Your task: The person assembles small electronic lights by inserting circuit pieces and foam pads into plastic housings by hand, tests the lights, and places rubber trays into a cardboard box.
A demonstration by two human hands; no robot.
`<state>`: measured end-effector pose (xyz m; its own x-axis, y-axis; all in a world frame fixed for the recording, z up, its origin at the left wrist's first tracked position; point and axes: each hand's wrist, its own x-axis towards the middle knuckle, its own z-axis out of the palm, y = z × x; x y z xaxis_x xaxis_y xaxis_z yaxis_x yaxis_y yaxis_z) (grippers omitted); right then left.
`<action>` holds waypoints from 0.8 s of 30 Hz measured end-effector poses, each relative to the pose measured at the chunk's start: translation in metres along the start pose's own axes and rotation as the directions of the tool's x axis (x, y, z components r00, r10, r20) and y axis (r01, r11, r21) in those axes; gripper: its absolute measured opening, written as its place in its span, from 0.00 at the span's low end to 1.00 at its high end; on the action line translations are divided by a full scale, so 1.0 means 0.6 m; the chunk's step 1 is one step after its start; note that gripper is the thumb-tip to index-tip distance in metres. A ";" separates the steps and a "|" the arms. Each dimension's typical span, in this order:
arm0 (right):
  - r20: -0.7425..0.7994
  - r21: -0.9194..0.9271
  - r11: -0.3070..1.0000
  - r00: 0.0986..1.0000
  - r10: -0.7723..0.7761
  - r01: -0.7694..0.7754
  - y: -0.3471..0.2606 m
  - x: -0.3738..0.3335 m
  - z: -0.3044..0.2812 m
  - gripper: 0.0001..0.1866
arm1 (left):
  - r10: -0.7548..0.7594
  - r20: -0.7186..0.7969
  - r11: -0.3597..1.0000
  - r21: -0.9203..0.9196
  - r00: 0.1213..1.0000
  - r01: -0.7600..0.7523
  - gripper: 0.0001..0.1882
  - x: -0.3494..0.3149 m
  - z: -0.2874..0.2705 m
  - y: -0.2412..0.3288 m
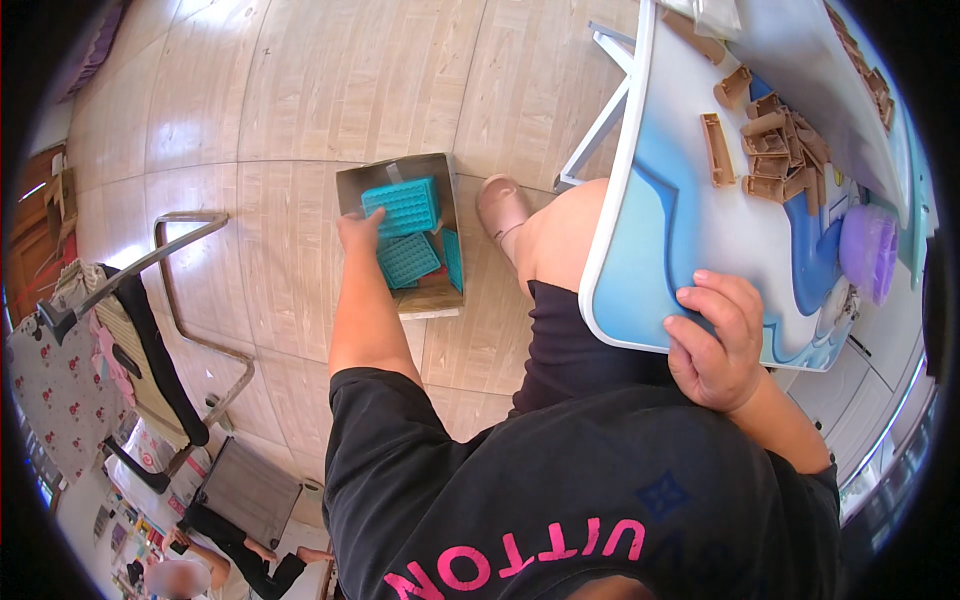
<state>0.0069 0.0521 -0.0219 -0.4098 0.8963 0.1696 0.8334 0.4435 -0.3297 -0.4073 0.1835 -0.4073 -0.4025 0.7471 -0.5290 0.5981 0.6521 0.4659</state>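
Observation:
My left hand (359, 230) reaches down into an open cardboard box (440, 299) on the floor. Its fingers grip the near-left edge of a teal plastic tray (408, 203) with rows of small round bumps. Below that tray, a second teal piece (409, 260) lies in the box, and another teal piece (453, 262) leans against the right wall. My right hand (722, 342) rests on the near edge of a blue and white table (622, 270), fingers apart and holding nothing.
Several brown plastic pieces (775, 150) are heaped on the table beside a purple container (868, 255). A chair with a metal frame (170, 290) stands at left. My foot in a pink shoe (503, 207) is right of the box. Another person (215, 560) is at lower left.

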 end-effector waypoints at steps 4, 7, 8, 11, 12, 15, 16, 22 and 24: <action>-0.004 0.015 1.000 1.000 -0.010 0.010 -0.001 0.003 0.001 0.16 | 0.033 -0.208 0.997 0.080 0.978 -0.016 0.31 0.020 0.001 -0.033; 0.014 -0.004 1.000 1.000 0.003 -0.003 0.002 -0.001 0.000 0.16 | -0.021 -0.023 0.996 0.090 1.000 0.023 0.31 0.014 0.007 -0.015; 0.019 -0.013 1.000 1.000 0.011 -0.011 0.004 -0.003 0.000 0.16 | -0.066 0.127 0.995 0.088 0.990 0.055 0.32 0.009 0.010 -0.002; 0.007 0.010 1.000 1.000 -0.001 0.001 0.001 0.000 0.000 0.17 | -0.090 0.188 0.992 0.099 0.978 0.072 0.32 0.025 -0.010 -0.024; 0.006 0.011 1.000 1.000 -0.002 0.002 0.001 0.000 0.000 0.17 | -0.090 0.188 0.992 0.100 0.978 0.072 0.32 0.027 -0.010 -0.028; 0.009 0.009 1.000 1.000 0.000 0.000 0.002 0.000 0.001 0.17 | -0.063 0.220 0.996 0.070 0.974 0.049 0.31 0.028 -0.004 -0.029; 0.014 0.005 1.000 1.000 0.004 -0.004 0.002 -0.001 0.001 0.17 | -0.067 0.205 0.995 0.083 0.976 0.051 0.32 0.024 0.001 -0.023; 0.013 0.010 1.000 1.000 0.005 -0.005 0.003 -0.002 0.001 0.18 | -0.097 0.220 0.989 0.133 0.971 0.069 0.33 0.034 0.001 -0.023; 0.015 0.006 1.000 1.000 0.008 -0.008 0.003 -0.002 0.002 0.18 | -0.108 0.209 0.982 0.172 0.972 0.072 0.33 0.035 0.009 -0.022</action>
<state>0.0086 0.0516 -0.0236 -0.4089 0.8997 0.1531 0.8345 0.4365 -0.3362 -0.4202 0.1898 -0.4285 -0.3104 0.6289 -0.7128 0.6783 0.6719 0.2975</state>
